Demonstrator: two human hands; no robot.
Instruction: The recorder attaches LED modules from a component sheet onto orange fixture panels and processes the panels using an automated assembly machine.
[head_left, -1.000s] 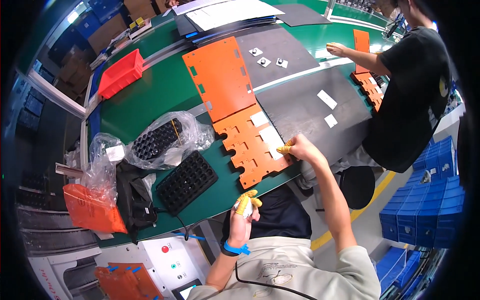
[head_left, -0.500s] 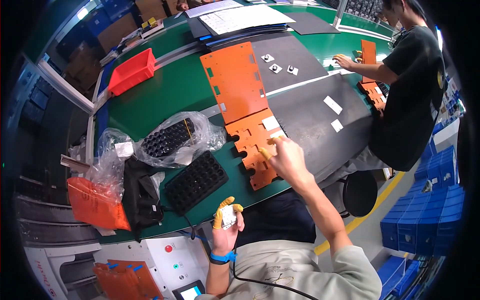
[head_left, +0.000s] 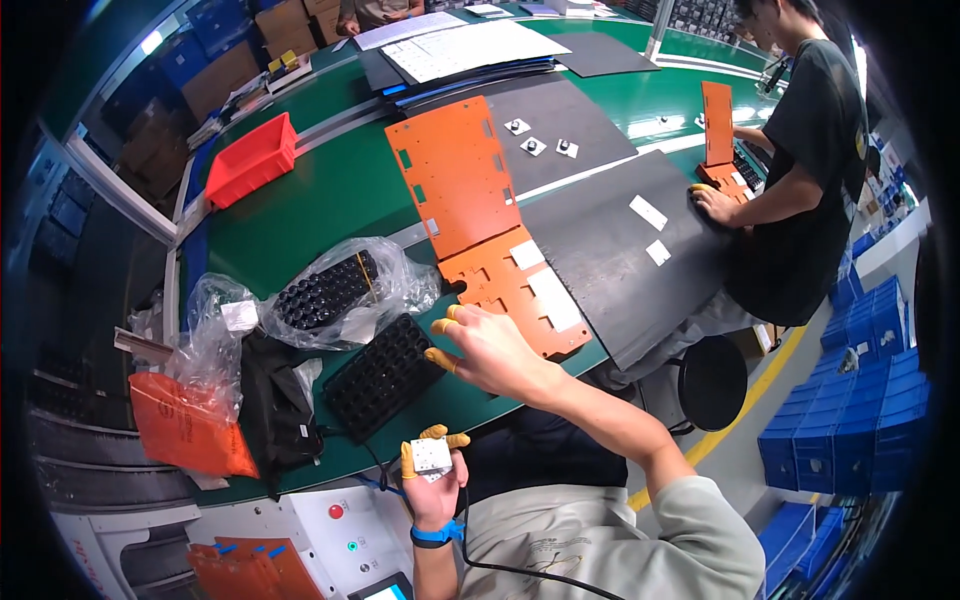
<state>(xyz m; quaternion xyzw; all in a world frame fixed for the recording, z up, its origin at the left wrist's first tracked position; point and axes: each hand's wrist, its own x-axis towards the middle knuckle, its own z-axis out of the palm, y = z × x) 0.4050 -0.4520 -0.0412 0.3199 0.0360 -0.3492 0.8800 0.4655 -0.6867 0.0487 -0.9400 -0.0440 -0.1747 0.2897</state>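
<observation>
My left hand, with yellow finger cots and a blue wrist strap, holds small white plates with little holes, seemingly stacked. Reaching leftward, my right hand has its thumb and forefinger apart, with nothing visible between them. Its fingertips are above the gap between the black tray of round pockets and the hinged orange fixture. The fixture's lid stands raised. In its base lie a squarish white plate and a longer white piece. My right hand hides the base's near left part.
A bagged black tray, an orange bag and a red bin are at left. White strips lie on the grey mat. A co-worker handles another orange fixture at right.
My right hand has moved left from the fixture's base toward the black tray, uncovering the longer white piece. My left hand still holds the plates. The co-worker's hand has lowered toward the mat.
</observation>
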